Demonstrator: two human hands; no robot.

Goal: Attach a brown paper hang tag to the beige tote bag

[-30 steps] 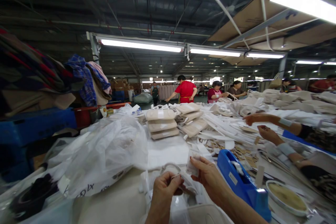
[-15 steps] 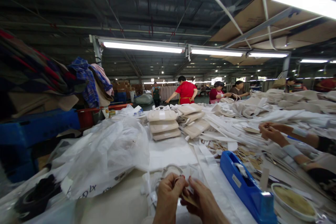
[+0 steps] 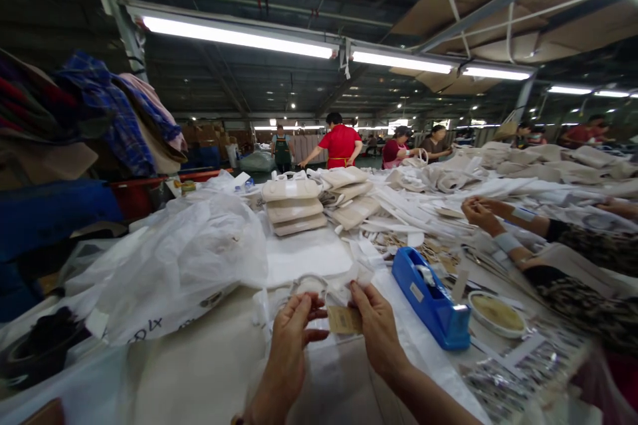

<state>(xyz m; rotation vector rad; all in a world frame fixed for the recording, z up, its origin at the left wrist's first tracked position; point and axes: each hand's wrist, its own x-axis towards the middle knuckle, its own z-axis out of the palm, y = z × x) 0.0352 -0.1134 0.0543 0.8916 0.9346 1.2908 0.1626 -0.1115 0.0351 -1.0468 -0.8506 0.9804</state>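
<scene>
A brown kraft-paper tag (image 3: 343, 320) with small print hangs from my right hand (image 3: 379, 325), whose thumb and fingers are closed on its right side. My left hand (image 3: 292, 329) is just left of the tag, fingers apart and curved toward it; whether a fingertip touches the edge I cannot tell. Under both hands lies a beige bag (image 3: 331, 372), partly hidden by my wrists. A pale looped handle (image 3: 310, 281) shows beyond my left fingertips, and crumpled clear plastic (image 3: 359, 273) sits by my right fingers.
A blue tape dispenser (image 3: 431, 302) stands to the right, beside a round dish (image 3: 497, 313). Stacked beige bags (image 3: 294, 207) lie ahead, and a large plastic sack (image 3: 199, 252) at left. A co-worker's hands (image 3: 481, 216) are at the right; other people stand farther back.
The view has tilted down and shifted right. My hands, close together before, have moved apart, and the tag now shows flat in my right hand while my left fingers have opened.
</scene>
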